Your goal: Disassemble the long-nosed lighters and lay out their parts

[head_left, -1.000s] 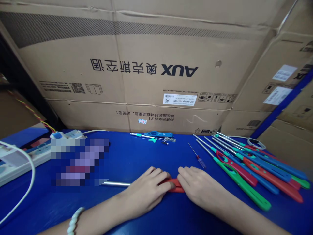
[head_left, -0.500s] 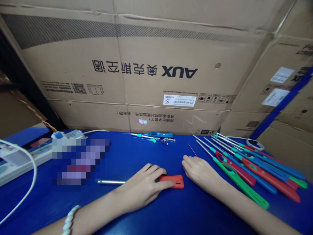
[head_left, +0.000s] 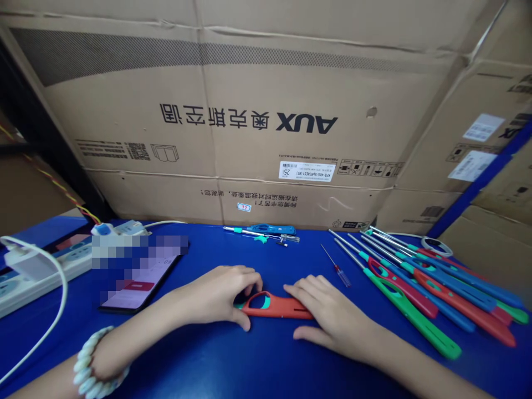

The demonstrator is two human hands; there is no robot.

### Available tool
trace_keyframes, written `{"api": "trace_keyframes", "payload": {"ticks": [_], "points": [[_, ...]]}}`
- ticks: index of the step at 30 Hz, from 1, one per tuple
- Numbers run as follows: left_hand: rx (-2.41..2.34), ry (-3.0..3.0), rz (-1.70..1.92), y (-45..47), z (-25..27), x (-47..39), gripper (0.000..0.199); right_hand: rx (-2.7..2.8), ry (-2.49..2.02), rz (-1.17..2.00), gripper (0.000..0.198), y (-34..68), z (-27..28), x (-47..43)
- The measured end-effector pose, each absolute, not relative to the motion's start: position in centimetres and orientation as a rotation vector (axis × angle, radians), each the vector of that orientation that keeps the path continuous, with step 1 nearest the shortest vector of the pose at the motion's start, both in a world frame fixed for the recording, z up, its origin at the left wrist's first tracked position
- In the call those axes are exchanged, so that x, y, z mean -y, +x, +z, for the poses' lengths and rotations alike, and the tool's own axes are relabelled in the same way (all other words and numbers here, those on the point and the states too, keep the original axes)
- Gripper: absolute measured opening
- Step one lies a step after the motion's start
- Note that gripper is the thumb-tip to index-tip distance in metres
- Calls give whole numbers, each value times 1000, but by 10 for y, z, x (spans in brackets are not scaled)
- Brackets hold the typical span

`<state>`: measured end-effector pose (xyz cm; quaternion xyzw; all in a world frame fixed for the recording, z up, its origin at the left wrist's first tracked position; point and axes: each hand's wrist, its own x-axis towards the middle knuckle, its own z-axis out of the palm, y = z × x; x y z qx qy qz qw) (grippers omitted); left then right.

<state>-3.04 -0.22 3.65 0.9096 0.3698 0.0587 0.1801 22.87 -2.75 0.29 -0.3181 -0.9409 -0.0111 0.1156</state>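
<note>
An orange-red long-nosed gas lighter (head_left: 282, 308) lies across the blue table, its loop and green trigger part facing up. My left hand (head_left: 226, 293) is closed around its front end, thumb below and fingers curled above. That hand hides the metal tube. At the other end, my right hand (head_left: 326, 313) holds the back of the handle loosely, fingers laid along the top side and thumb on the near side. The handle's tip is hidden under this hand. A small screwdriver (head_left: 341, 275) with a clear, reddish handle lies beyond my right hand, apart from it.
Several coloured long lighters (head_left: 415, 316) lie fanned out at the right. Blue lighter parts (head_left: 272, 229) and a clear piece lie at the back, before a large cardboard box (head_left: 249, 72). A phone (head_left: 145, 277) and a white power strip (head_left: 75, 255) with cables occupy the left.
My right hand has let go of the screwdriver and come left onto the lighter's handle end. My left hand has slid left from the handle to the front end.
</note>
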Motion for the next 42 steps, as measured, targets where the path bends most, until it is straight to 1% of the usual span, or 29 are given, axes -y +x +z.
{"api": "trace_keyframes", "payload": {"ticks": [1, 2, 5, 7, 8, 11, 13, 16, 18, 20, 24, 29, 32, 34, 36, 38, 42], "points": [[-1041, 2594, 152, -30, 35, 3, 34, 2784, -913, -58, 60, 225, 0, 29], [-1038, 2626, 157, -30, 33, 4, 29, 2797, -910, -86, 57, 222, -2, 31], [-1012, 2798, 196, -26, 27, 7, 16, 2771, -995, -63, 34, 219, -2, 31], [-1023, 2955, 200, -23, 24, 9, 10, 2722, -1078, 104, 23, 223, 6, 29], [-1033, 3022, 201, -21, 24, 10, 15, 2696, -1101, 222, 21, 226, 11, 28], [-1012, 3160, 251, -18, 24, 10, 38, 2605, -1085, 550, 20, 238, 28, 27], [-963, 3239, 318, -20, 27, 7, 48, 2530, -1084, 723, 22, 245, 37, 26], [-986, 3374, 427, -30, 35, -1, 54, 2401, -1149, 978, 32, 256, 48, 22], [-1074, 3423, 469, -40, 40, -8, 55, 2339, -1178, 1059, 37, 264, 53, 18], [-1158, 3417, 435, -49, 43, -15, 54, 2336, -1200, 983, 35, 269, 56, 13], [-1224, 3274, 376, -50, 39, -18, 50, 2437, -1153, 668, 22, 267, 49, 9], [-1059, 2866, 472, -26, 27, -2, 28, 2568, -1078, 184, 27, 244, 20, 15], [-979, 2649, 512, -16, 20, 4, 16, 2592, -1001, -130, 26, 232, 3, 18], [-952, 2579, 537, -14, 15, 5, 11, 2602, -970, -256, 25, 228, -3, 19], [-902, 2558, 551, -14, 11, 5, 9, 2637, -965, -246, 23, 226, -5, 20], [-841, 2555, 536, -14, 9, 5, 8, 2675, -976, -158, 21, 226, -5, 21], [-792, 2551, 479, -14, 12, 9, 6, 2684, -945, -94, 23, 225, -6, 24]]}}
